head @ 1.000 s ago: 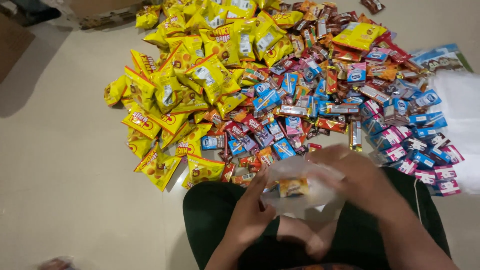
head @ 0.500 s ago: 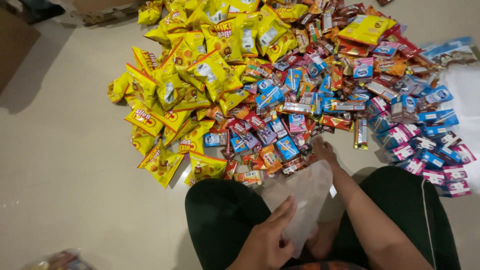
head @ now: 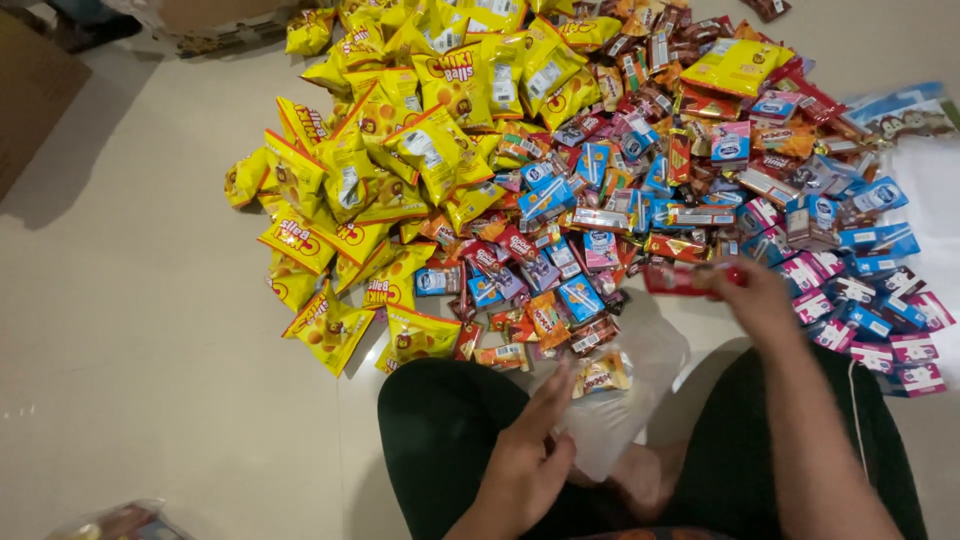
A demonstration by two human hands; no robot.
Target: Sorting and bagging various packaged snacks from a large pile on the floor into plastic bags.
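Half a second back the right hand [head: 752,300] was low at the centre of the frame, by the near edge of the heap; now it has reached out to the right of centre and is pinched around a red snack bar [head: 683,278], lifting its right end while the bar's left end points toward the pile. The left hand [head: 528,462] has stayed low at the bottom centre, fingers curled onto the edge of a clear plastic bag [head: 625,400] that lies open between the person's knees. A small orange packet [head: 603,374] shows through the bag near its upper edge, just above the left fingertips.

The floor [head: 140,330] is pale, glossy tile, lit from above with soft reflections. A broad heap of snacks [head: 560,170] covers the upper half of the frame: yellow puffed-snack bags [head: 440,130] to the left and top, small blue, pink and red wrapped sweets to the right. A brown cardboard sheet [head: 35,95] lies at the upper left edge. The person sits cross-legged in dark trousers [head: 440,430], a bare foot [head: 640,478] showing below the bag.

The red bar sits in the right fingers, above and to the right of the bag, well apart from the left hand.
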